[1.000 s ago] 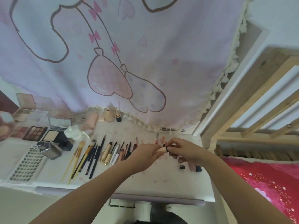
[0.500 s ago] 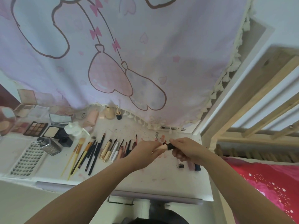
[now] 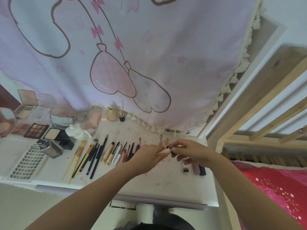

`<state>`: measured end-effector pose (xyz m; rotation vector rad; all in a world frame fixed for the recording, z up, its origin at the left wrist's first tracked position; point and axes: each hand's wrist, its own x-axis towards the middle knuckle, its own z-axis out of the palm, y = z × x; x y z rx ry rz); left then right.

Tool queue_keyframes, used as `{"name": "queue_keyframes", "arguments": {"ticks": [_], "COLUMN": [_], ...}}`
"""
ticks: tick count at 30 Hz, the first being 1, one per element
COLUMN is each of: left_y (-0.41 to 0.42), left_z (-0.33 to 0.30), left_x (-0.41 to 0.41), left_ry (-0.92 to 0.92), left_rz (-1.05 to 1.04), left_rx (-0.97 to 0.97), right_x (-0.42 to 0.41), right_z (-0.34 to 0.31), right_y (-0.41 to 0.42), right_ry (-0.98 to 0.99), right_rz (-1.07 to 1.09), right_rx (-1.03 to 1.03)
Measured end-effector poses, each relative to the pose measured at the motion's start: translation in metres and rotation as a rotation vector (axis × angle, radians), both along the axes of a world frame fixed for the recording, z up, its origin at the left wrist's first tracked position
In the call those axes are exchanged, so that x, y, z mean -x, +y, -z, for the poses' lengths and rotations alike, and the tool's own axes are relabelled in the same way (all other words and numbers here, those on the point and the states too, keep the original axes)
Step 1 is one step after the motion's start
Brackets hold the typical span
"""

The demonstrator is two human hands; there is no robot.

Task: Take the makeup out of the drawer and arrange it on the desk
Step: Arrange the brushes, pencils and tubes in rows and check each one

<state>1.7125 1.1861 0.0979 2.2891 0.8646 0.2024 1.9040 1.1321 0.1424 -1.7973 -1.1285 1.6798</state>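
Overhead and behind, a pale lilac curtain (image 3: 149, 47) printed with cartoon outlines and pink bows, hanging down to a stained white desk (image 3: 166, 185), with wooden bed rails (image 3: 265, 97) and a red bedspread (image 3: 282, 188) off to the right. Across the desk, already set out from the left: a white tray of false lashes (image 3: 26, 161), open palettes (image 3: 36, 130) and a powder compact (image 3: 52, 133), a squat grey bottle (image 3: 51, 149), then a fanned row of brushes and pencils (image 3: 93, 155) and gold-capped tubes (image 3: 109, 152). Above the desk's right half, both hands meeting on one small beige tube (image 3: 164, 152): left hand (image 3: 146, 156) curled round the body, right hand (image 3: 191, 152) pinching the dark cap end (image 3: 171, 149). Compared with half a second back, drawn closer together, the cap end now snug against the tube rather than pulled out, which reads as capping or twisting shut. Meaning for the task: probably one more item about to join the row, with three small pieces (image 3: 194, 169) waiting just beside the right wrist. Legible writing sparse: "blbl", or something near it, on a round lid (image 3: 85, 117) by the curtain hem; letters on the grey bottle and on the lash tray's top edge too blurred to read. Drawer itself not identifiable.
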Motion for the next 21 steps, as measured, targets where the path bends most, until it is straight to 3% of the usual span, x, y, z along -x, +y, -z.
{"name": "queue_keyframes", "arguments": {"ticks": [8,13,21], "left_y": [0.003,0.005,0.008], "left_z": [0.002,0.004,0.021], "left_x": [0.0,0.002,0.016], "left_ry": [0.011,0.016,0.173], "left_rz": [-0.001,0.017,-0.081], "left_rx": [-0.021,-0.009,0.12], "right_x": [-0.005,-0.004,-0.032], "right_z": [0.005,0.008,0.018], "right_y": [0.002,0.005,-0.004], "right_ry": [0.051,-0.021,-0.004], "right_rz": [0.047,0.09,0.183], "right_rx": [0.015,0.052,0.088]}}
